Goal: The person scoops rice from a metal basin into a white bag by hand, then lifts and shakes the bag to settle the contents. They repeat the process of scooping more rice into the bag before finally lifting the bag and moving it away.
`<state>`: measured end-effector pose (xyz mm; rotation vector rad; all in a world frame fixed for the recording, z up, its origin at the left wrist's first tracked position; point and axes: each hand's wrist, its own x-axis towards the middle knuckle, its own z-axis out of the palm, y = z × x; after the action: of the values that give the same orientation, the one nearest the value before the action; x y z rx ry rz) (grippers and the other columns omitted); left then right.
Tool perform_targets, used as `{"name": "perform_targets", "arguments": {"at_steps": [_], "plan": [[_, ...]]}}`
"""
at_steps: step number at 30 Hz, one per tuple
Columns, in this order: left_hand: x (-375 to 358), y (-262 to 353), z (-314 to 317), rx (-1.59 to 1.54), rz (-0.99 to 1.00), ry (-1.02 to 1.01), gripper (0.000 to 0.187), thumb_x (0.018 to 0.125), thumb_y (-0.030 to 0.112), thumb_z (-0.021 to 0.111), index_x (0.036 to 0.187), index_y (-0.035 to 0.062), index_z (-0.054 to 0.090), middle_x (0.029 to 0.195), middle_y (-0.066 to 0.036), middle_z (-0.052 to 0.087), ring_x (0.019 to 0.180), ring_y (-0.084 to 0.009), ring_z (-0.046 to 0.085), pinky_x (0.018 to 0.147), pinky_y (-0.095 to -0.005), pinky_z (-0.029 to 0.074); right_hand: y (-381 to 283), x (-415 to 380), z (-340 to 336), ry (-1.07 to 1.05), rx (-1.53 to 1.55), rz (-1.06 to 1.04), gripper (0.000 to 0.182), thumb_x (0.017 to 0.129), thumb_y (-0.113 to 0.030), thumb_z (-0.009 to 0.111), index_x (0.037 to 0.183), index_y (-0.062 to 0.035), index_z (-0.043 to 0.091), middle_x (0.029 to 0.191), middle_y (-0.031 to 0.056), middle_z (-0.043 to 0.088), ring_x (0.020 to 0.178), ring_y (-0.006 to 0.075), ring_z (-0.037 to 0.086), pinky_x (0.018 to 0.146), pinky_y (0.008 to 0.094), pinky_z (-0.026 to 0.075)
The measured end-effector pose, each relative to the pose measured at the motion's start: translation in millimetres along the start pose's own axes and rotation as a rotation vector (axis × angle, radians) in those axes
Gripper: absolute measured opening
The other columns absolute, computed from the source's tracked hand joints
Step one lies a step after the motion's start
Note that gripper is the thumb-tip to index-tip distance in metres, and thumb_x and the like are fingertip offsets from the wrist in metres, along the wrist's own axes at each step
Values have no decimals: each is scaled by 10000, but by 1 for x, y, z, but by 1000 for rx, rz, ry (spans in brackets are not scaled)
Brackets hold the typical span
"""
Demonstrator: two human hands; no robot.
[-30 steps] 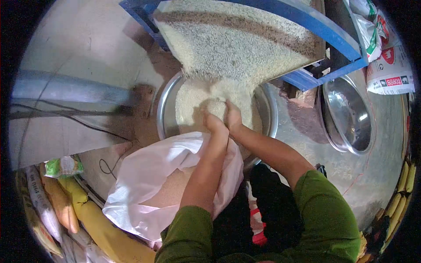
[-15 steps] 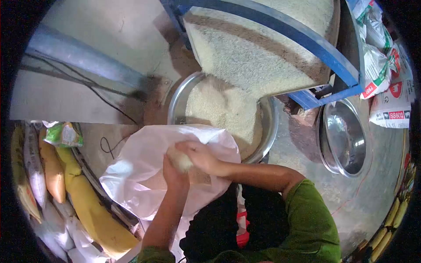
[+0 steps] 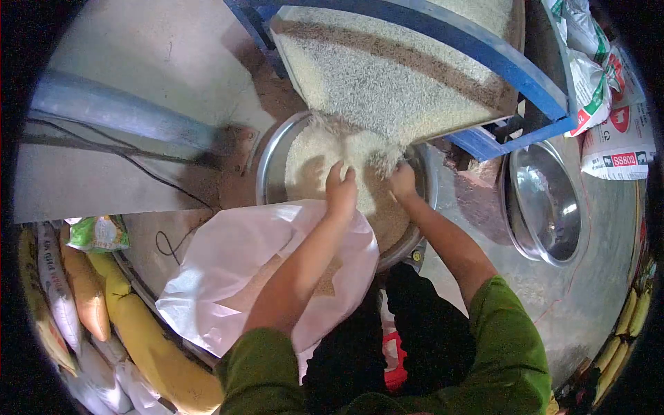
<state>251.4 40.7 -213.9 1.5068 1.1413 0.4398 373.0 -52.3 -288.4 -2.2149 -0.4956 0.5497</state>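
A steel basin [image 3: 268, 166] holds a heap of pale grain [image 3: 311, 149] that looks like rice, and more grain slides into it off a sloping chute. My left hand [image 3: 341, 190] is over the middle of the heap, fingers half curled, thumb a little apart, with nothing visible in it. To its right, near the basin's right side, my right hand [image 3: 404, 183] reaches toward the falling grain with thumb and fingers apart; its fingertips are slightly blurred. Below my left forearm, an open white plastic sack [image 3: 200, 277] has some grain inside.
The blue-framed chute [image 3: 394, 76] stands ahead, covered with grain. Stacked steel basins [image 3: 546, 200] sit on the floor at right, beside printed sacks [image 3: 619, 142]. Filled bags [image 3: 149, 332] lie at lower left. A blue pipe [image 3: 124, 111] and a dark cable [image 3: 166, 181] run at left.
Both hands have moved from above the white sack up to the basin, and apart from each other. The pale grain they held together over the sack is gone from them.
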Motion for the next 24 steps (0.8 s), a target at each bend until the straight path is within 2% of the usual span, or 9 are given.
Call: {"name": "perform_targets", "arguments": {"at_steps": [5, 6, 8, 10, 12, 13, 15, 19, 24], "plan": [[56, -78, 31, 603, 292, 469, 270, 772, 199, 436, 881, -16, 556, 1056, -220, 461, 928, -350, 439, 843, -383, 326, 43, 7, 43, 208, 170, -135, 257, 782, -203, 463, 805, 43, 535, 789, 200, 565, 722, 366, 538, 643, 398, 423], [52, -89, 35, 604, 282, 453, 270, 772, 199, 436, 881, -16, 556, 1056, -220, 461, 928, -350, 439, 843, -383, 326, 49, 3, 47, 207, 160, -119, 257, 782, -203, 463, 805, 43, 535, 789, 200, 565, 722, 366, 538, 643, 398, 423], [34, -66, 25, 195, -27, 206, 299, 800, 223, 400, 893, -12, 558, 1036, -227, 472, 902, -349, 463, 817, -365, 349, 35, -2, 45, 21, 886, 357, 234, 792, -183, 458, 811, 36, 537, 722, 177, 570, 645, 336, 547, 583, 390, 427], [53, -111, 35, 237, -127, 192, 327, 813, 244, 381, 938, -15, 535, 1018, -211, 490, 888, -334, 483, 803, -350, 361, 40, -2, 56, 80, 982, 202, 238, 794, -195, 454, 790, 27, 539, 677, 126, 569, 583, 286, 538, 514, 374, 416], [54, -110, 42, 267, -222, 176, 358, 826, 265, 361, 984, -18, 512, 1000, -195, 508, 874, -319, 503, 789, -336, 374, 7, -18, 49, -194, -240, 48, 251, 796, -218, 444, 786, 12, 543, 703, 87, 562, 634, 243, 536, 570, 351, 418], [40, -78, 40, -132, -223, 220, 354, 819, 288, 377, 983, 6, 517, 993, -159, 525, 911, -284, 496, 808, -326, 368, 4, -20, 63, -188, -244, 45, 251, 796, -218, 444, 786, 12, 543, 703, 87, 562, 634, 243, 536, 570, 351, 418], [25, -48, 34, -540, -216, 253, 351, 813, 310, 393, 982, 30, 522, 987, -123, 541, 949, -248, 489, 827, -317, 362, 4, -18, 98, -47, 1119, 412, 321, 778, -265, 446, 959, -8, 512, 880, 83, 536, 786, 205, 499, 738, 308, 385], [0, -4, -4, -1024, -378, 144, 400, 833, 316, 357, 1060, 2, 452, 1029, -102, 497, 934, -221, 488, 809, -319, 378, -97, -49, 38, -249, 1436, 351, 314, 791, -237, 429, 975, 10, 489, 912, 98, 529, 883, 194, 485, 818, 290, 344], [-60, 56, -76, -1133, -329, 113, 392, 856, 325, 319, 1078, 22, 429, 1025, -87, 499, 943, -218, 482, 835, -318, 365, -170, -101, -2, -430, 1168, 79, 304, 823, -215, 384, 965, 20, 515, 957, 108, 541, 890, 190, 494, 832, 275, 342]]}}
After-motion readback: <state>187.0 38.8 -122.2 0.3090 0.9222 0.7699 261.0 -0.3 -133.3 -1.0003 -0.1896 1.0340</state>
